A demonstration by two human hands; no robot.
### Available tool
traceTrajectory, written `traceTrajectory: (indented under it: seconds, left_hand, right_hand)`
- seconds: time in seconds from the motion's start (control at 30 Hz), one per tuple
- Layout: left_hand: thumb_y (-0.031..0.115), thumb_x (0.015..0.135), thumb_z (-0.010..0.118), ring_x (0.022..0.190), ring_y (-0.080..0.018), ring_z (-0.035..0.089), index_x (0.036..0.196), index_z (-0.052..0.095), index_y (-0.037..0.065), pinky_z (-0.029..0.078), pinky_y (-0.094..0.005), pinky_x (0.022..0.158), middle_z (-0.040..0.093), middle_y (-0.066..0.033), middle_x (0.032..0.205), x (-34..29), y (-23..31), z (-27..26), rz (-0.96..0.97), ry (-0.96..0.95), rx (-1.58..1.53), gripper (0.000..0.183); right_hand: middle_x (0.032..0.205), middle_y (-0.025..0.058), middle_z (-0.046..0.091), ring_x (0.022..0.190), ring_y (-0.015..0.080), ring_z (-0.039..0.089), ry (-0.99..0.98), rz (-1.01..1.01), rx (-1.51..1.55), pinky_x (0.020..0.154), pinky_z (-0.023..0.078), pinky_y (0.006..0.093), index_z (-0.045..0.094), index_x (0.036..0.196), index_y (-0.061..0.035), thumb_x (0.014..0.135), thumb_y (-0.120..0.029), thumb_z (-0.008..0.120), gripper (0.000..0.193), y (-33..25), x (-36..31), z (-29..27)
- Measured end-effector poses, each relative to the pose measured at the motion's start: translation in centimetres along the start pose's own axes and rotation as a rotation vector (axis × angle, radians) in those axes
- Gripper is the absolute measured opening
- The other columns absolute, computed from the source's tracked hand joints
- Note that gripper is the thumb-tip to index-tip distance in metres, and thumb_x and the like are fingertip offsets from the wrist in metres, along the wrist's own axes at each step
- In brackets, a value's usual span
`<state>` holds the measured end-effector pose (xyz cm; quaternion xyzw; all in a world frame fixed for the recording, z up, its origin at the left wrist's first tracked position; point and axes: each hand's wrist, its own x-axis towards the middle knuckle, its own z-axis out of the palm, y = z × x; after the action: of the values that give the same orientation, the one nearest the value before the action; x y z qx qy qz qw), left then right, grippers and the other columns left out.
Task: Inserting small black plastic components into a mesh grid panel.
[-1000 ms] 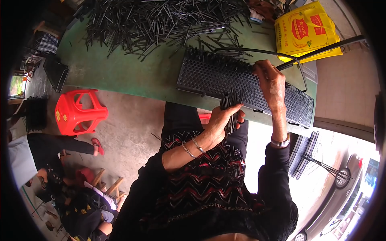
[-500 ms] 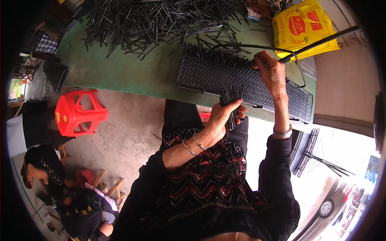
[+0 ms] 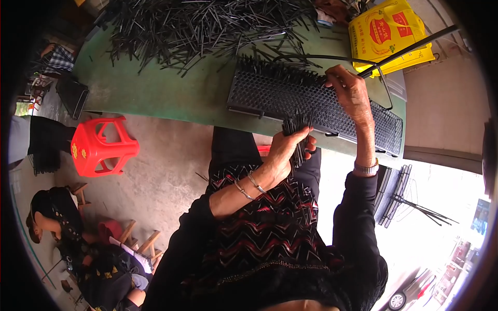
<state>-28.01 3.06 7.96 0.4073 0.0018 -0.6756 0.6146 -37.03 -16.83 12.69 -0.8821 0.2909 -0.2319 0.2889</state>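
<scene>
The black perforated panel (image 3: 316,106) lay at a slant along the near edge of the green counter (image 3: 150,93), its face a close grid of small holes. Short black sticks (image 3: 280,71) bristled in a dense row along its far side. At the right end of that row was the person's right grip (image 3: 353,96), its fingertips drawn together in a pinch; whether a stick was caught between them was too dark and small to tell. The left grip (image 3: 288,147) was closed around an upright bundle of thin black sticks (image 3: 295,127), thumb across the front, the bundle's upper ends overlapping the panel's near edge in the view. Two bracelets (image 3: 244,191) circled the left wrist, and a metallic band (image 3: 367,169) the right one. Beyond the panel, a bent black metal rod (image 3: 415,48) reached toward the upper right, near a yellow bag (image 3: 384,41). A large, tangled heap of black sticks (image 3: 202,31) covered the far part of the counter. On the floor to the left stood a red plastic stool (image 3: 84,147), with another person (image 3: 57,207) in dark clothing bent low nearby. Toward the lower right, a second dark panel (image 3: 386,197) stood in bright light, and part of a car (image 3: 398,299) showed farther out.
</scene>
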Motion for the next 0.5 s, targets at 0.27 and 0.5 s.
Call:
traceTrajectory:
  seconds: [0.27,0.5]
  left_hand:
    - [0.023,0.092,0.065,0.072,-0.0152,0.063,0.1,0.066,0.002,0.048,-0.0286,0.06,0.067,-0.0067,0.082,0.0,-0.4,0.0,0.013,-0.004,0.025,0.022]
    - [0.022,0.091,0.065,0.072,-0.0158,0.063,0.098,0.067,0.002,0.048,-0.0288,0.059,0.067,-0.0072,0.081,-0.4,-0.1,0.0,0.015,0.034,0.015,0.021]
  right_hand:
    - [0.085,0.0123,0.064,0.077,0.0263,0.066,0.06,-0.127,-0.163,0.067,0.049,0.0332,0.064,0.1,-0.0034,0.09,-0.007,0.062,0.011,0.4,-0.5,1.4]
    - [0.088,0.0108,0.064,0.078,0.0339,0.064,0.324,-0.121,-0.305,0.065,0.052,0.0406,0.066,0.097,-0.0085,0.089,-0.012,0.063,0.009,0.1,-1.5,2.7]
